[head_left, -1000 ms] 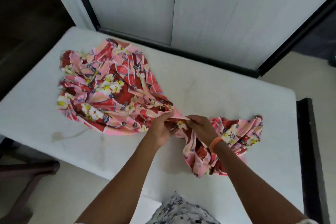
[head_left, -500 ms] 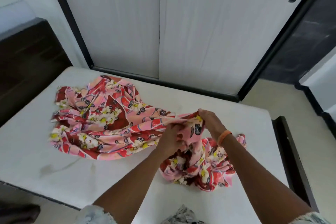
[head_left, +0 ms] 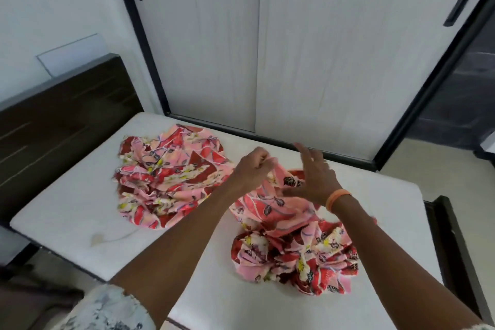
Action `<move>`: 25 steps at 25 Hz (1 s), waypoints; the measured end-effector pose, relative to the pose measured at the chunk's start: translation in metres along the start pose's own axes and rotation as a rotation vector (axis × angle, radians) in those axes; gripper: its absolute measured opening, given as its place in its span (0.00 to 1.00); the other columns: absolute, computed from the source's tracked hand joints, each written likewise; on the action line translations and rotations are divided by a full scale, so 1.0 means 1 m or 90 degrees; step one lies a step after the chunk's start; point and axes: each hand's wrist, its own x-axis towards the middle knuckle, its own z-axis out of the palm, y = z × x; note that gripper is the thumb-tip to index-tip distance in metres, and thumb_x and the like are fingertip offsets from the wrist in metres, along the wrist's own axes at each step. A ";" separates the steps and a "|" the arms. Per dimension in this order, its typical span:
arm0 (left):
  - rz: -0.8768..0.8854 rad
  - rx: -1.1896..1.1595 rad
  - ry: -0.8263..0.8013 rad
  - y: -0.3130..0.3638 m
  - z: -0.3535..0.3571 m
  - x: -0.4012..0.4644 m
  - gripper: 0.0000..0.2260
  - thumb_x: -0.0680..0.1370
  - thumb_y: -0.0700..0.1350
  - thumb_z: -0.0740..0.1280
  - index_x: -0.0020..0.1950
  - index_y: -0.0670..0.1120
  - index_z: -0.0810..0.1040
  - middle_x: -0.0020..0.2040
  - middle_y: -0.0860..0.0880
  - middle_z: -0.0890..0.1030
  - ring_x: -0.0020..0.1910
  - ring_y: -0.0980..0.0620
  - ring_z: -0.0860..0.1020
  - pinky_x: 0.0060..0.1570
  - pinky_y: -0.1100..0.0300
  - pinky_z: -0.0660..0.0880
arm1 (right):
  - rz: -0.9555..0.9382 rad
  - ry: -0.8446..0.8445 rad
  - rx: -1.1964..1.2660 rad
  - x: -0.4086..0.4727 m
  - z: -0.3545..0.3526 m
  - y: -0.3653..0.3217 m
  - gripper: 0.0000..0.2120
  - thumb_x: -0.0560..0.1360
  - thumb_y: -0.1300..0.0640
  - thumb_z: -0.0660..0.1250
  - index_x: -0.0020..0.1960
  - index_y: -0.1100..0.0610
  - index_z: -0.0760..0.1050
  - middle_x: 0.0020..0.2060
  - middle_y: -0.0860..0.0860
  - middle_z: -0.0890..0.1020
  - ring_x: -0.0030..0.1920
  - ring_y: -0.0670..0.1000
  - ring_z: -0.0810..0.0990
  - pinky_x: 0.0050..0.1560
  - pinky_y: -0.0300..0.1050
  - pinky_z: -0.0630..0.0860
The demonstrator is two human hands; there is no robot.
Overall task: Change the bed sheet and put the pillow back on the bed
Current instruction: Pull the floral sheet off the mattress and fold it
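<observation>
A crumpled red and pink floral bed sheet [head_left: 171, 179] lies in two bunches on the bare white mattress [head_left: 67, 209]. My left hand [head_left: 253, 169] pinches an edge of the sheet and holds it raised between the bunches. My right hand [head_left: 314, 177] hovers just to the right with its fingers spread, blurred, holding nothing; an orange band sits on its wrist. No pillow is in view.
A dark wooden headboard [head_left: 59, 115] stands at the left end of the bed. White sliding wardrobe doors [head_left: 321, 48] with black frames rise right behind the mattress. A dark bed frame edge [head_left: 452, 249] runs along the right, with floor beyond.
My right hand has let go of the sheet and spread its fingers. My left hand has lifted the sheet's edge higher. The view has tilted upward.
</observation>
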 end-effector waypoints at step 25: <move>0.141 0.289 0.233 -0.054 -0.279 -0.069 0.02 0.72 0.43 0.67 0.40 0.49 0.76 0.37 0.53 0.77 0.37 0.55 0.74 0.37 0.58 0.71 | -0.186 0.230 0.181 0.052 0.067 -0.326 0.13 0.75 0.56 0.62 0.54 0.58 0.80 0.47 0.57 0.84 0.49 0.60 0.82 0.47 0.49 0.76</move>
